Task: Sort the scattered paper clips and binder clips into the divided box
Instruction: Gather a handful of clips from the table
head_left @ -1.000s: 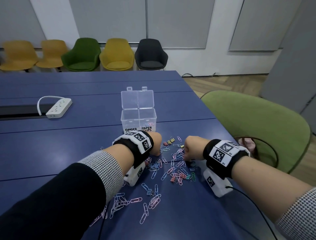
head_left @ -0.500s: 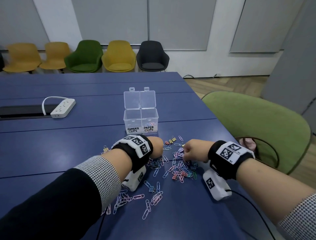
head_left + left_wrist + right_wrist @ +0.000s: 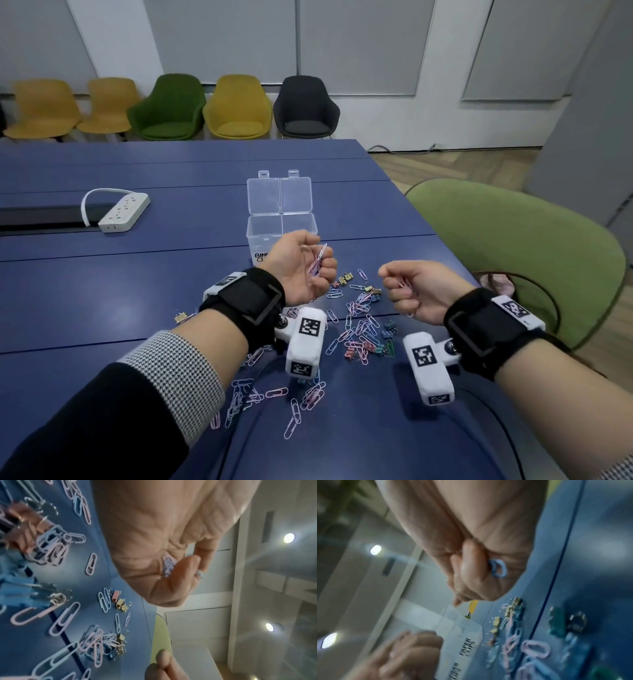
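Note:
My left hand is raised palm up in front of the clear divided box, its curled fingers holding a bunch of pink and blue paper clips; the same clips show in the left wrist view. My right hand hovers to the right, fingers curled round a few paper clips. The box stands open, its lid tipped back, with labels for binder clips and paper clips. Many pastel paper clips and small binder clips lie scattered on the blue table below both hands.
A white power strip lies at the table's left by a dark cable slot. A green chair stands close at the right edge. More paper clips lie near my left forearm. Coloured chairs line the far wall.
Both hands have lifted off the pile and turned palm up, each carrying paper clips. The left hand has risen toward the box and now covers part of its front.

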Demonstrator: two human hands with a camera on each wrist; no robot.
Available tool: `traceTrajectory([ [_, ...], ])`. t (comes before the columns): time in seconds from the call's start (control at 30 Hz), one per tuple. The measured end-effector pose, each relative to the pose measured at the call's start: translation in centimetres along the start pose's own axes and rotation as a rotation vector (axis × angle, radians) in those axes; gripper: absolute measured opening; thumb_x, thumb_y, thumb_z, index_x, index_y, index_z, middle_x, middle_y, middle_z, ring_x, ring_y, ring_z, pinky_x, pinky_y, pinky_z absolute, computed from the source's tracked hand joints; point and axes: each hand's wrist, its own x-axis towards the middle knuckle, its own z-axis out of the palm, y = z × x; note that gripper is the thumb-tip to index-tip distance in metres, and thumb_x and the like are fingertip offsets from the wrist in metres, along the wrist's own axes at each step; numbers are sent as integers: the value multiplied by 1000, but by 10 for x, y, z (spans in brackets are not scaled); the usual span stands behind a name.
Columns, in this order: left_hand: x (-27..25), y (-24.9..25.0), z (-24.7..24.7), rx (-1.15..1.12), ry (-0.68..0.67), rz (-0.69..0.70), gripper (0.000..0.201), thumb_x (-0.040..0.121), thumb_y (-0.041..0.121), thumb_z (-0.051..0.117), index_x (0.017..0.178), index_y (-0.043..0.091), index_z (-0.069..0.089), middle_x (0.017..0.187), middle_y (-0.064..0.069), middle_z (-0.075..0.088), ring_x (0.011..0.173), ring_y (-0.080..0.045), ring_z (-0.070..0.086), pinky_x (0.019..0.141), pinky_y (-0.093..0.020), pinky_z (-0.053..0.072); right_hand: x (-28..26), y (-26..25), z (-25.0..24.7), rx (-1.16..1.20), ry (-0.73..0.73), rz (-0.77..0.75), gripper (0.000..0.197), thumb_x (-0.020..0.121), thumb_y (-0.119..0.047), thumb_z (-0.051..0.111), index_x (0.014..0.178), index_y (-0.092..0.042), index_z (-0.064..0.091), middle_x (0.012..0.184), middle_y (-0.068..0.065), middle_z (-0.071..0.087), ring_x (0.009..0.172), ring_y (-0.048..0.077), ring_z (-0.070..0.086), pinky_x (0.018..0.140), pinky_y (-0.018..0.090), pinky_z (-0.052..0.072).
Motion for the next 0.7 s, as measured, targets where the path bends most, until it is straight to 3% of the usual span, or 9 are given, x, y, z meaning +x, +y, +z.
traceTrajectory([
  [0.07, 5, -5, 3, 98, 50, -22, 25, 84, 22, 44, 62, 17, 37, 56, 3, 36, 43, -8, 35, 37, -14, 17, 4, 3, 5, -366, 75, 4, 26, 95, -10, 37, 78, -11, 56, 50, -5, 35, 33, 4, 22, 35, 12, 14],
  [0.17, 11, -10, 6, 265, 123, -73, 25, 89, 14, 39, 64, 15, 39, 54, 2, 42, 38, -7, 37, 33, -13, 19, 2, 1, 14, -986, 143, -15, 27, 94, -10, 45, 70, -13, 58, 55, 0, 36, 38, 13, 28, 37, 18, 22],
  [0.23, 12, -13, 8, 368, 165, -106, 19, 87, 9, 37, 69, 13, 42, 55, 0, 44, 38, -8, 36, 32, -14, 19, 1, -2, 19, -1382, 162, -45, 32, 91, -20, 55, 61, -13, 52, 55, 2, 37, 43, 16, 33, 38, 21, 28],
  [0.3, 15, -17, 12, 512, 214, -129, 18, 87, 8, 40, 71, 13, 44, 52, 2, 40, 36, -7, 28, 33, -13, 16, 1, -1, 25, -1616, 143, -22, 44, 85, -33, 64, 53, -13, 42, 53, 2, 38, 47, 15, 35, 44, 23, 28],
  [0.4, 13, -22, 20, 1076, 260, -101, 19, 86, 20, 61, 72, 11, 53, 52, 1, 36, 39, -13, 27, 39, -15, 20, 3, 6, 32, -1738, 120, 4, 50, 76, -40, 73, 54, -12, 38, 52, 1, 40, 49, 15, 38, 47, 26, 30],
  [0.5, 11, -29, 28, 1705, 204, -82, 32, 77, 37, 75, 85, 7, 69, 67, -4, 55, 55, -20, 45, 52, -24, 36, 6, 9, 39, -1803, 81, 7, 37, 76, -31, 72, 59, -10, 47, 54, 0, 45, 54, 19, 46, 50, 25, 36],
  [0.6, 14, -37, 34, 1922, 178, -95, 32, 75, 37, 78, 68, 11, 60, 77, -5, 61, 70, -21, 54, 61, -28, 43, 9, 10, 44, -1844, 62, 36, 32, 79, -19, 66, 55, -12, 46, 54, 1, 45, 55, 22, 46, 46, 23, 34],
  [0.7, 16, -40, 38, 2044, 180, -78, 26, 81, 29, 72, 68, 13, 55, 66, -3, 54, 73, -22, 53, 53, -25, 41, 9, 11, 45, -1854, 73, 32, 37, 85, -14, 58, 55, -12, 37, 55, 4, 38, 58, 25, 39, 46, 23, 28],
])
